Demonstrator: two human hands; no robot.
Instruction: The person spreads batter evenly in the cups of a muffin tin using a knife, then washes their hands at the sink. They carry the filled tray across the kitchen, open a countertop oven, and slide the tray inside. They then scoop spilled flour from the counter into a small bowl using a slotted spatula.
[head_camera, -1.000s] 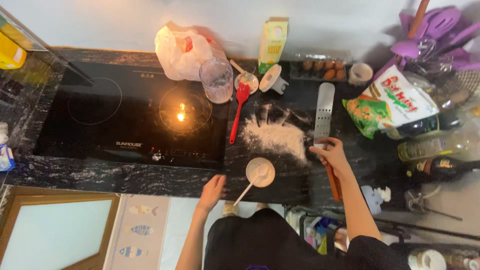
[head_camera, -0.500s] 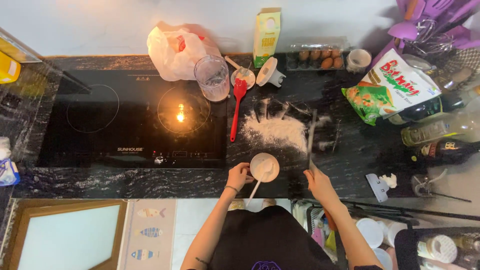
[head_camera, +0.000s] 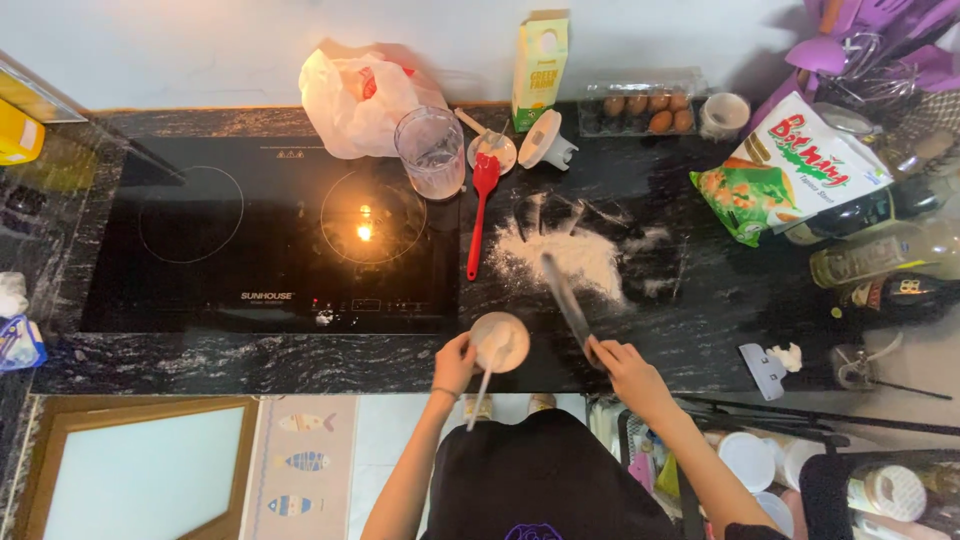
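The right hand (head_camera: 625, 365) grips a long flat scraper (head_camera: 566, 300) at the flour pile (head_camera: 565, 255) on the tabletop (head_camera: 700, 320). The left hand (head_camera: 455, 362) holds a small bowl (head_camera: 499, 342). Keep the blade flat and push slowly.

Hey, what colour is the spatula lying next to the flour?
Red: the spatula has a red head and handle, clearest in the head view.

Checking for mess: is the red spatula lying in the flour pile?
No, the red silicone spatula lies left of the white flour pile, apart on the black stone counter.
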